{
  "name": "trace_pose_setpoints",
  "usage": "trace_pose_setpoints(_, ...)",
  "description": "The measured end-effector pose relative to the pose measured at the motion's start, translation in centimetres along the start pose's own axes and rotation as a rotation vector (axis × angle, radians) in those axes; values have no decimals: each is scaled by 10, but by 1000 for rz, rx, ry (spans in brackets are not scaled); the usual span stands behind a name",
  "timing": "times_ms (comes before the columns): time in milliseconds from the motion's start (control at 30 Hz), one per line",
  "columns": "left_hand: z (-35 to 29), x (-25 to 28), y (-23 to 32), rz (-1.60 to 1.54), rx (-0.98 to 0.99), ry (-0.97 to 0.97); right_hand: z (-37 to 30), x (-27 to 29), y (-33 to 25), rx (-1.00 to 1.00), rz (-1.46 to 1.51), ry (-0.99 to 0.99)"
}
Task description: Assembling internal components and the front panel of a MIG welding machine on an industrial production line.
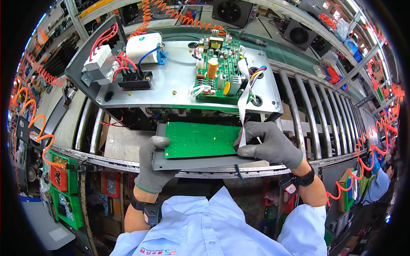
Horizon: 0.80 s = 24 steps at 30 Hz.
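My left hand (156, 160), in a grey glove, grips the left end of a dark metal panel (200, 162) with the thumb over the edge of a green circuit board (198, 141) lying on it. At the board's right end, my right hand (271, 145), gloved too, pinches the lower end of a flat white ribbon cable (243, 104). That cable runs up to a populated circuit board (220, 70) on a metal chassis (171, 87). The panel sits tilted in front of the chassis. The connector under my right fingers is mostly hidden.
On the chassis stand a white cylindrical part (144, 48), white blocks with red wires (99, 62) and a black terminal part (136, 81). Conveyor rollers (305, 115) extend to the right. Green and red screw bins (66, 205) hang at lower left. Orange coiled hoses (181, 17) dangle around.
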State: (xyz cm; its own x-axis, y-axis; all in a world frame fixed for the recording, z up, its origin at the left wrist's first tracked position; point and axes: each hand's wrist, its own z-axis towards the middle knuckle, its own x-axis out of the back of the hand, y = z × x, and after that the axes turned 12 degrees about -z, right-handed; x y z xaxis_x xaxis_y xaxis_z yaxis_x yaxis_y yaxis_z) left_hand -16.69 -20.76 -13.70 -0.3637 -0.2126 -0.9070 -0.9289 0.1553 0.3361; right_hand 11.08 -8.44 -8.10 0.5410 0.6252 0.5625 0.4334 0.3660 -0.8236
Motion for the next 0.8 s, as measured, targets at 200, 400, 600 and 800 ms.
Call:
trace_pose_setpoints(200, 11, 12, -2, -67, -43, 99, -1, 0, -3, 38, -72, 8)
trace_pose_setpoints(400, 15, 15, -9, 330, -201, 278, -3, -6, -3, 90, -48, 104)
trace_pose_setpoints(600, 13, 13, -9, 156, -150, 263, 4, 4, -6, 47, -39, 39)
trace_pose_setpoints(800, 10, 5, -13, 502, -339, 151, 8, 14, -12, -168, 12, -216)
